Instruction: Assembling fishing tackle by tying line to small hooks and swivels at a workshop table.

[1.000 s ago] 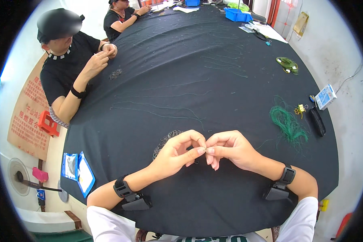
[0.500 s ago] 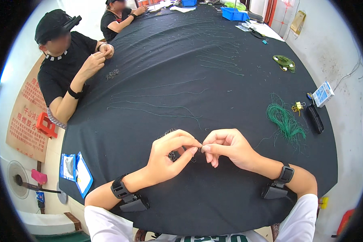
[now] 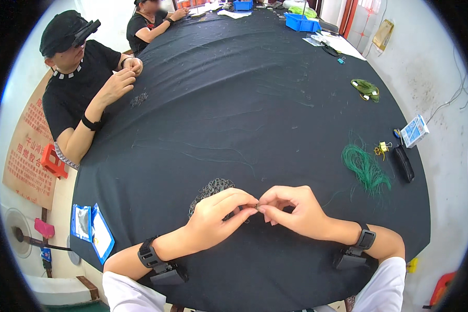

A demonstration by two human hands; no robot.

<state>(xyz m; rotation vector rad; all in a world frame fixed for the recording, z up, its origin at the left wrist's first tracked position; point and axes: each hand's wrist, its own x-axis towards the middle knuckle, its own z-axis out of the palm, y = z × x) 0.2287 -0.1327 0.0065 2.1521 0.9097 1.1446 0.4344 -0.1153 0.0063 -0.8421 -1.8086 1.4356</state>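
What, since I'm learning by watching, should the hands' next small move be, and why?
Perhaps draw the left hand back slightly to expose the work: it meets the right hand at a tiny dark item, mostly hidden between their pinches.

"What covered the counter (image 3: pixel 275 270)?"

"Matt cloth (image 3: pixel 296 156) did, softly wrinkled. The heap of small pieces (image 3: pixel 217 185) looked like wiry, dull metal."

"Were the green strands (image 3: pixel 366 167) thread?"

"They looked it, fine and fibrous."

"Was the blue tray (image 3: pixel 301 23) plastic?"

"It seemed so, smooth and slightly glossy. The packets (image 3: pixel 81 222) looked shiny, the board (image 3: pixel 28 153) like matt wood."
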